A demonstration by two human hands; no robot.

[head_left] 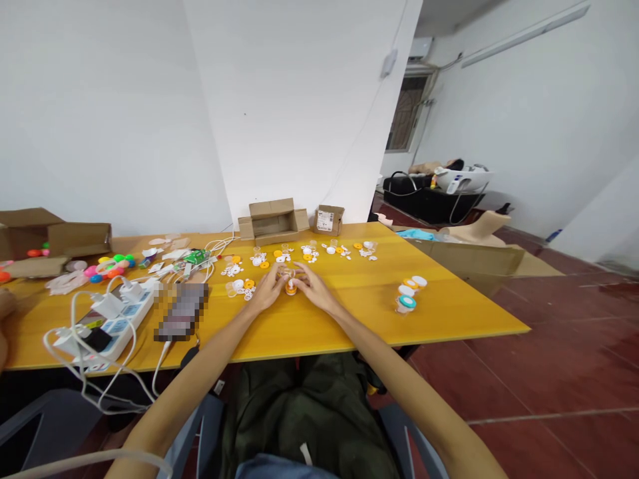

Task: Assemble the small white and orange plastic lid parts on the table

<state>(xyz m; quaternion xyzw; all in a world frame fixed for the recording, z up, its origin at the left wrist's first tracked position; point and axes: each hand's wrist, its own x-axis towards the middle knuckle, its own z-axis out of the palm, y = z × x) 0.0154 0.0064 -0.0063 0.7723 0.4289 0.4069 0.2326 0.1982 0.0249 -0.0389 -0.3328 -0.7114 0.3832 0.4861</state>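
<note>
Above the middle of the table, my left hand (269, 287) and my right hand (312, 287) are curled around a small clear plastic container with an orange-and-white part (290, 289) at its lower end. My fingers meet on its two sides and partly cover it, so its exact shape is hard to make out. Left of my left hand lie white discs, an orange ring (248, 284) and a clear cup (231, 289). Behind my hands runs a row of similar clear cups, orange rings (278, 254) and small white parts (312, 257).
Several lidded containers stand to the right, one with a teal lid (407, 303). Two cardboard boxes, one open (274, 226) and one smaller (329, 220), sit by the wall. On the left are a power strip (124, 319) with cables, a blurred phone (182, 311) and colourful balls (117, 265).
</note>
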